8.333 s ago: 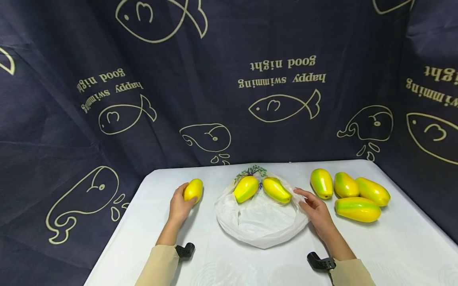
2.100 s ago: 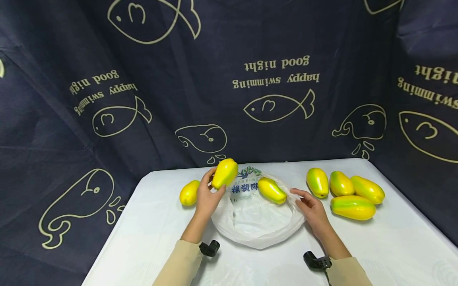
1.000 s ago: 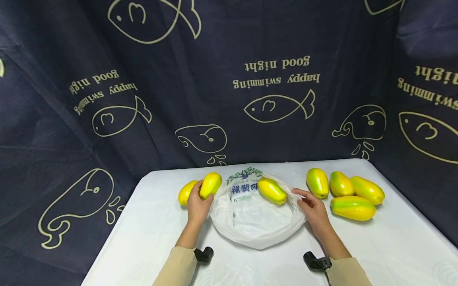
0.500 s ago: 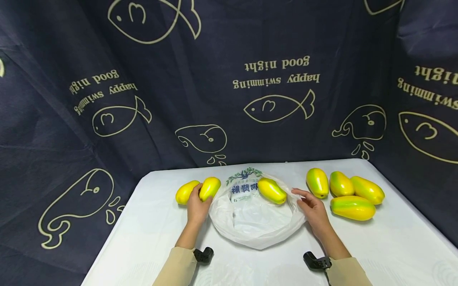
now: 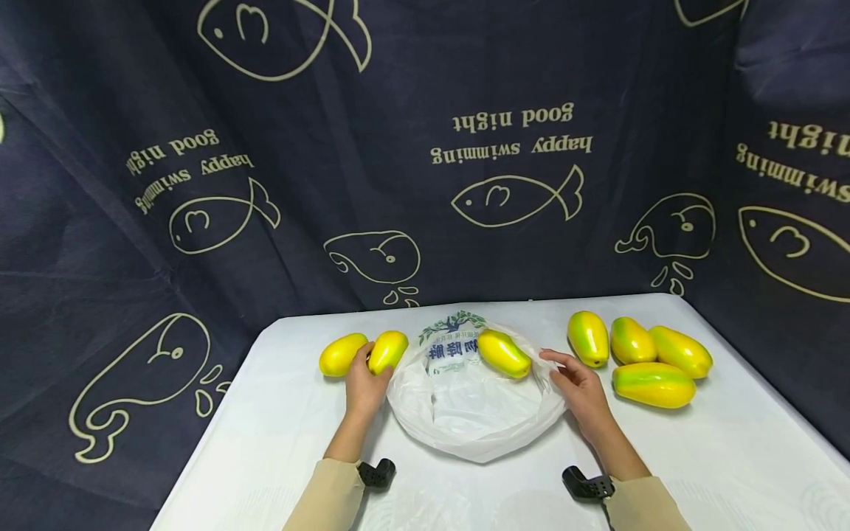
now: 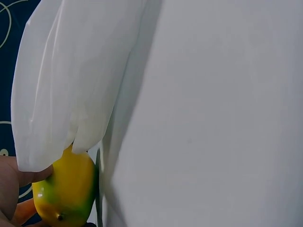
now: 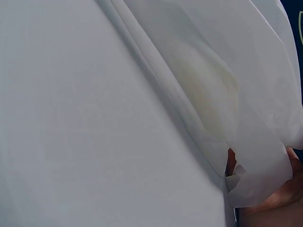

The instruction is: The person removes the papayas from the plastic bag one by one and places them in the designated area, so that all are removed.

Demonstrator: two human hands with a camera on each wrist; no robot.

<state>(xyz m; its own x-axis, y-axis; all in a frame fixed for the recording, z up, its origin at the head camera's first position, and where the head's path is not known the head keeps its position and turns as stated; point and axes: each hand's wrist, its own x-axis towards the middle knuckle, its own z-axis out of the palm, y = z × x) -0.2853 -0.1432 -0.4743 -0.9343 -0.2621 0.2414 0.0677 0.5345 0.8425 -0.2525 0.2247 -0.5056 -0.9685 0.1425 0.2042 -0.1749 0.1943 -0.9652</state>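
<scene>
My left hand (image 5: 364, 387) grips a yellow-green papaya (image 5: 389, 351) just left of the white plastic bag (image 5: 465, 444). The thumb and fingers lie round its sides in the left wrist view, where the bag's wall hangs over the papaya's upper end. Right beside it, farther left, lies another papaya (image 5: 341, 355). The bag's mouth is spread wide, with one papaya (image 5: 505, 354) inside at the back. My right hand (image 5: 583, 391) holds the bag's right rim between thumb and fingers; in the right wrist view the plastic hides part of those fingers.
Several papayas lie grouped at the right: one stands nearly lengthwise (image 5: 588, 339) and another lies crosswise in front (image 5: 654, 385). A dark curtain (image 5: 372, 147) with fish drawings hangs behind the white table (image 5: 279, 428).
My left hand has taken a papaya from the bag and lowered it to the bag's left, beside the other one, which has shifted slightly left. My right hand has stayed at the rim.
</scene>
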